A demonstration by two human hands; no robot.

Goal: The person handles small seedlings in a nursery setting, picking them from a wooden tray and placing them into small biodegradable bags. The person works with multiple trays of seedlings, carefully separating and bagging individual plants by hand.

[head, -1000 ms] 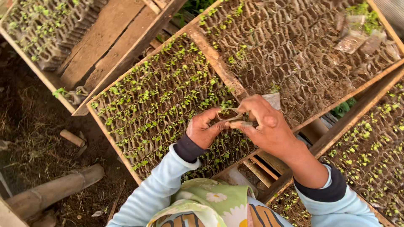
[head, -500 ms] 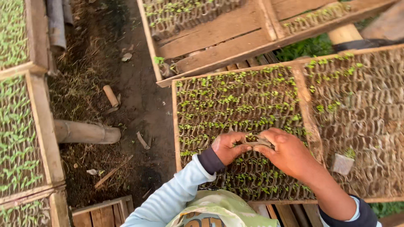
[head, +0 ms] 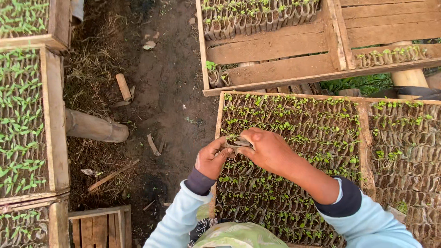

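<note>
Both hands meet over the near left part of a wooden seedling tray (head: 218,120) packed with small rolled brown pots holding green sprouts. My left hand (head: 211,158) and my right hand (head: 268,150) pinch one small seedling pot (head: 237,142) between their fingertips, just above the rows. Pale blue sleeves with dark cuffs cover both forearms. The pot's lower part is hidden by the fingers.
A second seedling tray (head: 404,133) adjoins on the right, another wooden tray (head: 275,50) with a few pot rows lies beyond. More seedling trays (head: 23,115) line the left. Between them runs a bare dirt path (head: 170,92) with a bamboo piece (head: 94,127) and wood scraps.
The view has swung, bringing the dirt path and left trays into sight. Both hands stay together on the small pot, drifting toward the tray's left edge.
</note>
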